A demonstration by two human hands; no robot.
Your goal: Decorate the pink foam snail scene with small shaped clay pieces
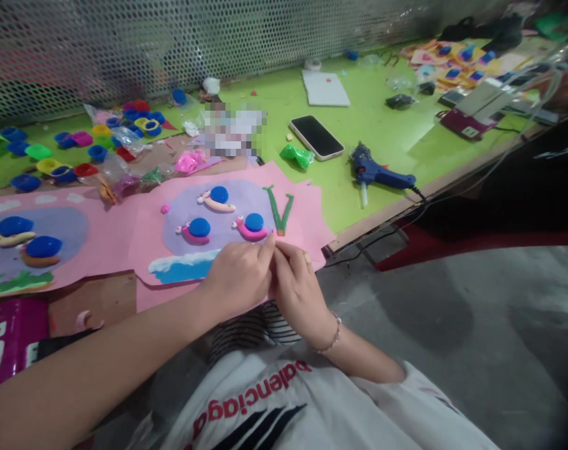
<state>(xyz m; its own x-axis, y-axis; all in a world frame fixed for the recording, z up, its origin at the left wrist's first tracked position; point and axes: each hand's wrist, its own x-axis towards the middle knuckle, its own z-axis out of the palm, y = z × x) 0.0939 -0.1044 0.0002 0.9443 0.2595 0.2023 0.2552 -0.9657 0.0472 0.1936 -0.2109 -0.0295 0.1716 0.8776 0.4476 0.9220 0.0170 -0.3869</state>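
My left hand (242, 274) and my right hand (298, 284) meet at the lower right edge of a pink paper sheet (145, 240). Both have their fingers closed in a pinch, thumbs and fingertips together; whatever they hold is hidden. Just beyond the fingertips lies a green clay V shape (280, 215) with a small orange bit at its base. Left of it, on a purple oval, are three clay snails with blue caps for shells, the nearest a pink snail (250, 227). A blue and white clay patch (183, 267) runs along the sheet's lower edge.
A blue glue gun (380, 174) and a phone (317, 137) lie on the green table (274, 97). Loose bottle caps (65, 140) spread at back left. Another decorated sheet (108, 228) adjoins on the left. A perforated metal screen (124, 47) stands behind.
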